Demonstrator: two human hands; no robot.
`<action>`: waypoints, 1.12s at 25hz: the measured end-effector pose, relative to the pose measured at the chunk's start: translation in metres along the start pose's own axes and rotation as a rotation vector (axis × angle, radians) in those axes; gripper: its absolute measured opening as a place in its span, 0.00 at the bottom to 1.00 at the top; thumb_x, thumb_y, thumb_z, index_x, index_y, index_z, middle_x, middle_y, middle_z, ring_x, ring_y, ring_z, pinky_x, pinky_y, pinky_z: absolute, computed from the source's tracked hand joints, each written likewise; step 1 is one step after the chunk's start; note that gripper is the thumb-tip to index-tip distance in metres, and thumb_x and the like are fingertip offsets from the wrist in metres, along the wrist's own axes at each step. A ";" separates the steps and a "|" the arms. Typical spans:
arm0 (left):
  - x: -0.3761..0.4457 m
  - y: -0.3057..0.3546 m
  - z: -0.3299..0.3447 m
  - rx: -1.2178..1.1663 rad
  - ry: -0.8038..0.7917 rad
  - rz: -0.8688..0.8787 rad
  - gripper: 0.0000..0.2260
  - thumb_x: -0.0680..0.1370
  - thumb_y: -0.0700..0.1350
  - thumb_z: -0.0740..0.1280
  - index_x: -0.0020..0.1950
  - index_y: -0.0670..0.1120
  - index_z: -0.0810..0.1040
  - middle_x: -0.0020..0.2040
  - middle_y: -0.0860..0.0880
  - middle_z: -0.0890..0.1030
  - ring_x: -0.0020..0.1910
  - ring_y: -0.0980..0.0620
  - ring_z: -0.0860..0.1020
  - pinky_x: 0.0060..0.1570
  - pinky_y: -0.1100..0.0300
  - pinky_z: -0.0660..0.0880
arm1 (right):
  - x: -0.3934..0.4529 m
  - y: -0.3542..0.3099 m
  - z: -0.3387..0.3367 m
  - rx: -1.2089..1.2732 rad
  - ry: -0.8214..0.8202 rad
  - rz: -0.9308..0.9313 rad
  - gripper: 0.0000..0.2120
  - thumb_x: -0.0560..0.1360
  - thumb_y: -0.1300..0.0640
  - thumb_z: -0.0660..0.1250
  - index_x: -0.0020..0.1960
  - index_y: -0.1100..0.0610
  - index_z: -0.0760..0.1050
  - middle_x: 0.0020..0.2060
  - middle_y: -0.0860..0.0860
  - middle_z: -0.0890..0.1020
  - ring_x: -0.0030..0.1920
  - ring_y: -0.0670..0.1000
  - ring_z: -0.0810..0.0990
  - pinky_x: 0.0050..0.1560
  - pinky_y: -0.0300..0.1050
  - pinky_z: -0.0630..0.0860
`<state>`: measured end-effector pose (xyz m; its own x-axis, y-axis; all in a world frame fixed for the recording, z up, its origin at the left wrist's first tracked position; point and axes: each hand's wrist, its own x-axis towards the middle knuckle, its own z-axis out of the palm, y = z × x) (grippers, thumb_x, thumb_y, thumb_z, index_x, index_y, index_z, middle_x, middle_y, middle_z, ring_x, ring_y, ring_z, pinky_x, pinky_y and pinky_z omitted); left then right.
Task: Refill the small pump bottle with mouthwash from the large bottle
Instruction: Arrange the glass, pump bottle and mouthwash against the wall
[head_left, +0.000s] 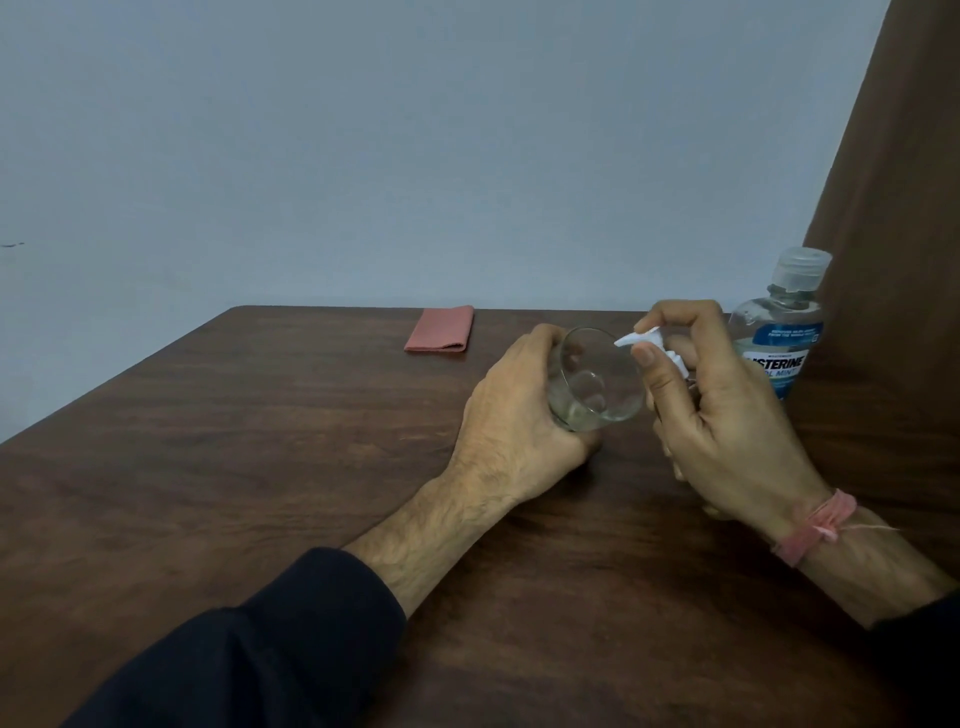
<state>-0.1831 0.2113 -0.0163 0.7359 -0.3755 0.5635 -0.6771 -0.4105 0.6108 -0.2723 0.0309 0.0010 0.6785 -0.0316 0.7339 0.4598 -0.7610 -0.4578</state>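
Left hand (511, 410): wrapped round tilted glass (597, 382).
Right hand (727, 410): gripping pump bottle (652, 345), nozzle at glass rim.
Risk: squirt missing, wetting table (260, 467).

Folded pink cloth (440, 330) on wooden table (260, 441) (far edge, near wall).

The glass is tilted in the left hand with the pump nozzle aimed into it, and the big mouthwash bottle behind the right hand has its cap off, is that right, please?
Not quite: the head view shows the mouthwash bottle with its cap on. The rest holds: the left hand holds the glass tilted, and the right hand aims the pump nozzle into it.
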 end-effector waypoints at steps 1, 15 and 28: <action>0.000 -0.001 0.000 0.001 0.001 0.001 0.31 0.68 0.54 0.82 0.68 0.59 0.76 0.59 0.60 0.83 0.59 0.58 0.83 0.59 0.51 0.84 | 0.000 0.001 -0.001 0.003 0.010 0.009 0.07 0.90 0.45 0.58 0.65 0.46 0.67 0.30 0.52 0.75 0.24 0.53 0.75 0.21 0.52 0.72; 0.001 -0.006 0.003 -0.005 0.018 0.126 0.33 0.64 0.62 0.82 0.65 0.60 0.74 0.61 0.63 0.74 0.58 0.61 0.79 0.53 0.57 0.82 | -0.006 0.003 0.010 0.247 0.094 0.006 0.22 0.82 0.57 0.64 0.69 0.39 0.61 0.47 0.53 0.75 0.39 0.58 0.80 0.40 0.65 0.81; -0.002 -0.012 0.001 -0.013 0.168 -0.020 0.51 0.56 0.74 0.84 0.72 0.68 0.63 0.68 0.65 0.73 0.64 0.62 0.77 0.53 0.69 0.72 | -0.002 0.012 0.006 0.270 0.119 0.120 0.20 0.87 0.58 0.66 0.74 0.46 0.62 0.54 0.52 0.80 0.58 0.57 0.82 0.65 0.58 0.78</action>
<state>-0.1760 0.2160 -0.0255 0.7391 -0.2228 0.6357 -0.6634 -0.4048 0.6294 -0.2641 0.0256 -0.0090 0.6727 -0.1989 0.7127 0.5263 -0.5485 -0.6498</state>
